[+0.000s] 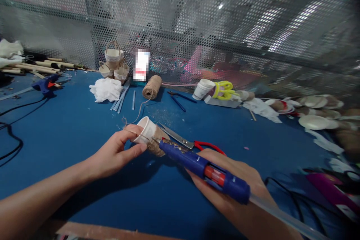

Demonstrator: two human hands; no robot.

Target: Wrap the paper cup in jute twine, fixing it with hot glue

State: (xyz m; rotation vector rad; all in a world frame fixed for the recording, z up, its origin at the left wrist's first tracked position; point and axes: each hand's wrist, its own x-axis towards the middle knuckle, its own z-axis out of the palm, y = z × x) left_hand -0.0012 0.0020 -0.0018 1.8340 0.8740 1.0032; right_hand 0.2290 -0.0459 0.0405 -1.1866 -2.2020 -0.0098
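My left hand (123,148) grips a white paper cup (144,125) by its rim, fingers inside and thumb outside. Brown twine covers the lower part of the cup, which lies tilted with its mouth toward the left. In my right hand (233,174) is a blue hot glue gun (194,161), a clear glue stick trailing from its back. Its nozzle points at the cup's side, close to the edge of the twine; whether it touches I cannot tell. A loose strand of twine runs from the cup to the twine spool (153,87). Red-handled scissors (185,141) lie just behind.
At the back stand small twine-wrapped cups (114,60), a crumpled white cloth (105,90), glue sticks (120,97), a lit screen (141,65), blue pliers (180,99) and a paper cup stack (202,89). Another glue gun (46,85) lies left. A black cable (289,198) runs at right.
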